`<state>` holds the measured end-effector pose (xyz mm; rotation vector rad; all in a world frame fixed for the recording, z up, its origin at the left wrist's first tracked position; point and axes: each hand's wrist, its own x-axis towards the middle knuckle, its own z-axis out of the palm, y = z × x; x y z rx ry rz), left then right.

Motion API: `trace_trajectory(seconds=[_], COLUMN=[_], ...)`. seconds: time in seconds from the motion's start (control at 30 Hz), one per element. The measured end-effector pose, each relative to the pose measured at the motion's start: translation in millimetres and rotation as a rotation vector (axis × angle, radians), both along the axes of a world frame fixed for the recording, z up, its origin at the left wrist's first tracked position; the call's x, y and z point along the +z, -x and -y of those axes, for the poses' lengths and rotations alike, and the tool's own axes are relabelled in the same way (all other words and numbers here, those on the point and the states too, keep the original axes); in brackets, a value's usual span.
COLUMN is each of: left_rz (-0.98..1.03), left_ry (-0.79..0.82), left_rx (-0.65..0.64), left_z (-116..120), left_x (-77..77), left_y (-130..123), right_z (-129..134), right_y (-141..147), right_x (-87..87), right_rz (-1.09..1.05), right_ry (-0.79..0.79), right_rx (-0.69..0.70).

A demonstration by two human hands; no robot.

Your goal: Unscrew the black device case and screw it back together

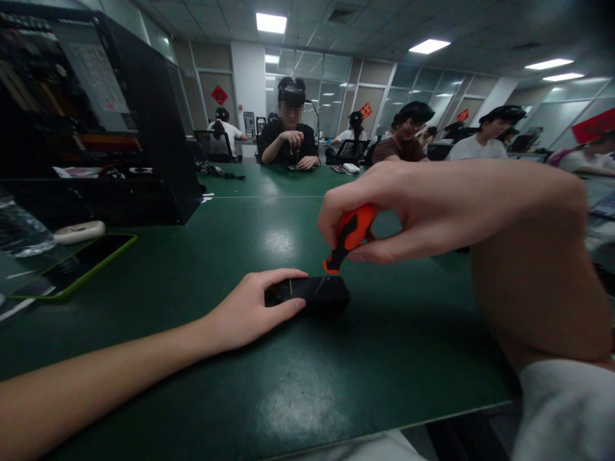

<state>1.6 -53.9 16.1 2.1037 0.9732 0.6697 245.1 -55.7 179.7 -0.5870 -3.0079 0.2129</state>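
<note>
A black box-shaped device [331, 296] lies on the green table. My left hand [254, 307] grips its left end, thumb on the near side and fingers along the far side. Above it, my right hand [384, 211] is closed around the orange and black handle of a screwdriver [353, 230]. The thin shaft slants down and left toward the top of the device. Whether the tip sits in a screw is too small and dark to tell. A thin light line runs across the device's top beside my left fingers.
At left stand an open black computer case [148, 115], a phone with a green edge [81, 266], a pale oval case [79, 232] and a clear plastic item [22, 227]. Across the green table [182, 397] sits a person [291, 137] with hands raised; other people sit behind and right.
</note>
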Motion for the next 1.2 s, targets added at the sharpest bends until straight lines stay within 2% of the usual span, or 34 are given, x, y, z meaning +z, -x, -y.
trace_trajectory(seconds=[0.17,0.43,0.6,0.73,0.9,1.0,1.2], left_rz=[-0.025,-0.006,-0.014,-0.009,-0.046,-0.035,-0.036], left_ry=[-0.012,-0.012,0.009,0.001,-0.023,-0.03,-0.048], left_rx=[0.015,0.007,0.004,0.0,0.04,0.009,-0.059], left_z=[0.3,0.9,1.1,2.2,4.1,4.6,4.4], left_x=[0.7,1.6,3.9,6.5,6.9,5.6,5.1], left_y=[-0.4,-1.3,-1.0,-2.2,-2.1,-0.3,-0.3], right_z=[9.3,19.3,19.1,17.8,21.9,24.1,27.6], right_y=[-3.2,1.7,1.1,4.7,8.5,9.3,12.8], right_x=[0.4,-9.4,-11.1,-10.9,-8.3,-8.7,-10.4], right_rz=[0.067,-0.039,-0.008,-0.022,-0.02,-0.021,-0.055], right_ry=[-0.027,-0.181,-0.205,-0.209,-0.162,-0.155,-0.172], right_rx=[-0.064,-0.186,-0.064,-0.072,-0.009,-0.028,0.051])
